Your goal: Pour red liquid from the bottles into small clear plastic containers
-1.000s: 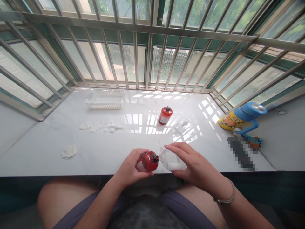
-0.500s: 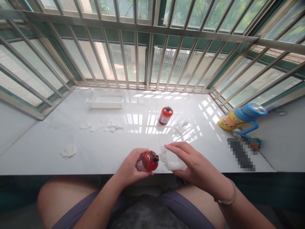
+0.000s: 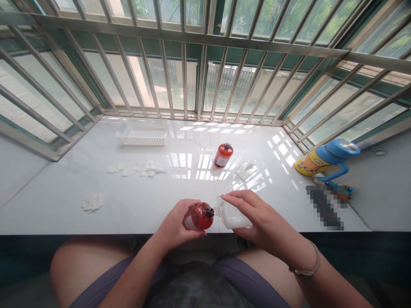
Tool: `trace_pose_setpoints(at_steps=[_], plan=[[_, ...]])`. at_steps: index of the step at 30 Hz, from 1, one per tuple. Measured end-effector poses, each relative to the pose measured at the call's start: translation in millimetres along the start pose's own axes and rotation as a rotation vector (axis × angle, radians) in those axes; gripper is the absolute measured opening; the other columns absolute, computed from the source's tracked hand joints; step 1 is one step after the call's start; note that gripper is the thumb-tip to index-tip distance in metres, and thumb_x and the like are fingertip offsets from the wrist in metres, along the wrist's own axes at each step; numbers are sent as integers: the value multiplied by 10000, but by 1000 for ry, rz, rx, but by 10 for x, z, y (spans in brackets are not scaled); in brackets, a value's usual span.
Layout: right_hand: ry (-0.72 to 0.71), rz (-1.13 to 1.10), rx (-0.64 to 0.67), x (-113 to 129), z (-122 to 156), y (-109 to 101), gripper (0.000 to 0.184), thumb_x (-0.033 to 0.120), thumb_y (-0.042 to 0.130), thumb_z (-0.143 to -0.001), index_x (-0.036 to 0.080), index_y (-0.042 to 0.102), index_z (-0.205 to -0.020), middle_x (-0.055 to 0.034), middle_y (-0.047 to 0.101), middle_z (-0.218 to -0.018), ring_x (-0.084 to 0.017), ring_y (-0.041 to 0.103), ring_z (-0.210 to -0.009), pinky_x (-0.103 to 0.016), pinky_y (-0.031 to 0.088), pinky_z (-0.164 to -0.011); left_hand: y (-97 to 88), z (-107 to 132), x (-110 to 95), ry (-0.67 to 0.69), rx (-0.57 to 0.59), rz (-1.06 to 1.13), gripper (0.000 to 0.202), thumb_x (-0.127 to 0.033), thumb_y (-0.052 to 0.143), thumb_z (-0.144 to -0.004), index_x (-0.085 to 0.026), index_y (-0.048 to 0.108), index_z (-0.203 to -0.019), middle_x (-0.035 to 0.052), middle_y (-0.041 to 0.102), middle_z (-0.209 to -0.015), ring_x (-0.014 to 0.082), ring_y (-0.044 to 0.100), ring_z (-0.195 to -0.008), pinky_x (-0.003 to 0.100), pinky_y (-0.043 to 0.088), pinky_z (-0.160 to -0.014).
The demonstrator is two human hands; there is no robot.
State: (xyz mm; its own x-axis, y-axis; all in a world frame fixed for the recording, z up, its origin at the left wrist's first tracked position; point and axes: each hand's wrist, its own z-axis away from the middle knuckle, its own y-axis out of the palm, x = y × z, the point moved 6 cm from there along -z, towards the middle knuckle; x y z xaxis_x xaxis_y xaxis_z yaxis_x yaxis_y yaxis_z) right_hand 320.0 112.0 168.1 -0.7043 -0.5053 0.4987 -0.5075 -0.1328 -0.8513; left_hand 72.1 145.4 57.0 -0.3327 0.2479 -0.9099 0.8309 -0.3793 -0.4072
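At the near edge of the counter, my left hand [image 3: 176, 224] is wrapped round a red bottle [image 3: 203, 216] with a pale label, its dark neck tilted to the right. My right hand [image 3: 252, 214] grips a clear bottle [image 3: 236, 217], tipped so that its neck points left at the red bottle's mouth. The two necks nearly meet; whether they touch I cannot tell. Whitish contents show in the clear bottle. Another red bottle [image 3: 223, 155] with a dark top stands upright farther back.
A clear plastic piece [image 3: 246, 171] lies right of the standing bottle. A white basket [image 3: 141, 139] is at the back left, with crumpled white pieces [image 3: 136, 170] before it and another white piece [image 3: 92, 202] nearer. A blue-and-yellow flask [image 3: 324, 158] stands right. Metal bars [image 3: 205, 39] line the window.
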Motion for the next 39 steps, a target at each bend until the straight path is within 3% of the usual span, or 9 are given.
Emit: trace_pose_setpoints(at_steps=[23,39], plan=[[-29,36,18,42,-39,-35,861,-5,639,-863,342,459,-1631,-116,596,-1500,-321,588,-1385,-521,572,-1153,11,1,19,11,10,2,817,-358,1004,-731,-324,599,-1439,76,670,-1399,313,681,-1282,460,574,-1112],[-66,96,-2,106,-73,-74,799,-19,613,-880,296,495,-1605,-129,606,-1482,-306,594,-1372,-515,581,-1143,15,6,28,-1,17,9,812,-369,1000,-736,-315,599,-1440,93,665,-1409,328,672,-1289,484,566,-1116]])
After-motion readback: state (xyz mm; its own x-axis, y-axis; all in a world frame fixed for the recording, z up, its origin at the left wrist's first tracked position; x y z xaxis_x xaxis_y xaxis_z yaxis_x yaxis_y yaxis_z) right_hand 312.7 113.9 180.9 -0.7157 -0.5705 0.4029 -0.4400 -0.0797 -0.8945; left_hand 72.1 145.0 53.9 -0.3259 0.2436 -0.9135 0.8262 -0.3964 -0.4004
